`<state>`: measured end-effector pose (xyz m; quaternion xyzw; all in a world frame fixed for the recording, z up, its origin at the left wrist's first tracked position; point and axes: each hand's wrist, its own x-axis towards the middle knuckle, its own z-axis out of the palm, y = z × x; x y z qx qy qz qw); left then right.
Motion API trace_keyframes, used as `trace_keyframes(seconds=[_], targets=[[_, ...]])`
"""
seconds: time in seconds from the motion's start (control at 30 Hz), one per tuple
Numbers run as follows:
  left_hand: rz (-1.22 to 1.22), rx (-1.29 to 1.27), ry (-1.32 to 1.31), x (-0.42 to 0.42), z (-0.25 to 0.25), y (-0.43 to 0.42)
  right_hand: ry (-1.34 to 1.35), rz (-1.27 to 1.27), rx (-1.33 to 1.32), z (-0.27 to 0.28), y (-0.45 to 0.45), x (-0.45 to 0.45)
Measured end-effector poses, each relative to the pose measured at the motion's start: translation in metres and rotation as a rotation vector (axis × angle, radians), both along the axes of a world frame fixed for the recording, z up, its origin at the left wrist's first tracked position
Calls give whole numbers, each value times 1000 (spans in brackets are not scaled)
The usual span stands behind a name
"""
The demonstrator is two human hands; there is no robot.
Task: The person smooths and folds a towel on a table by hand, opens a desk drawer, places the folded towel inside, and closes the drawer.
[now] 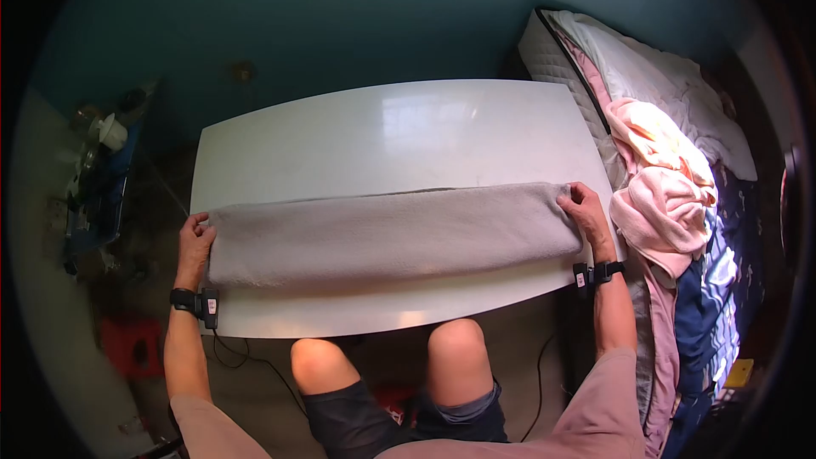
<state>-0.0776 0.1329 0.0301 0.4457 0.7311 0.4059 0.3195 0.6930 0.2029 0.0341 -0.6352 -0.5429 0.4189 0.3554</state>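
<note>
Starting at the left of the white table (289, 153), it's murky: a white bowl (112, 133) near a dark blue surface I can't make out properly, and lower down a red object (132, 347) sunk in shadow. Now my left hand (197, 242), at the table's left edge, thumb and fingertips pinched on the end of the grey cloth (391, 238); how much cloth sits between them is hidden. On that wrist, a black device (210, 308) shows a pale label, too small to read. Across we go! The cloth lies as one long folded band over the table's near half, a dark slit along its far edge. White tabletop spreads wide beyond it; only a narrower strip runs this side, above my knees (457, 344). And here's my right hand (586, 208), inside the table's right edge, fingers curled in, thumb closed on the cloth's far corner. Another tiny label there, unreadable. Tight room past that edge: the mattress (554, 53) and a rumpled pink blanket (659, 208) crowd right beside it.
</note>
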Motion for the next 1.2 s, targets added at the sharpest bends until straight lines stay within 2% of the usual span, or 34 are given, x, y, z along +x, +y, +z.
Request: trace_keyframes(seconds=[0.1, 0.17, 0.3, 0.37, 0.4, 0.47, 0.53, 0.6, 0.73, 0.8, 0.83, 0.9, 0.93, 1.0, 1.03, 1.07, 1.13, 1.2], targets=[[3, 86, 74, 3, 5, 0, -122, -64, 41, -6, 5, 1], [71, 309, 185, 16, 15, 2, -78, -59, 130, -4, 7, 5], [78, 353, 64, 21, 20, 8, 52, -116, 210, 0, 11, 1], [115, 245, 269, 12, 0, 16, -183, -64, 196, -27, 15, 6], [106, 246, 267, 4, -18, 19, -439, -137, 198, -27, 10, -4], [107, 126, 540, -9, -52, 22, -532, -189, 233, -18, 3, -19], [79, 131, 512, -2, -48, 19, -555, -187, 230, -21, -2, -15], [54, 123, 483, 2, -38, 14, -428, -160, 240, -23, -1, -13], [63, 47, 501, 17, -18, 10, -495, -168, 246, -21, 3, -14], [83, 109, 788, 25, -18, 11, -514, -125, 76, -15, 4, -11], [83, 117, 785, 39, -6, 10, -516, -130, 82, -9, 0, -15], [-69, 312, 901, 72, 16, 6, -932, -160, 375, 0, -12, -33], [-133, 324, 847, 85, 19, 5, -993, -106, 343, 6, -17, -42], [-205, 309, 846, 117, 18, 1, -971, -38, 568, 8, -23, -81], [-299, 291, 842, 134, 15, 1, -946, 101, 604, 19, -30, -113], [-315, 300, 837, 150, 12, 2, -850, 225, 598, 33, -38, -152], [-390, 122, 841, 184, 2, 4, -807, 439, 594, 33, -46, -223], [-452, 127, 830, 219, -6, 7, -745, 621, 538, 31, -48, -285]])
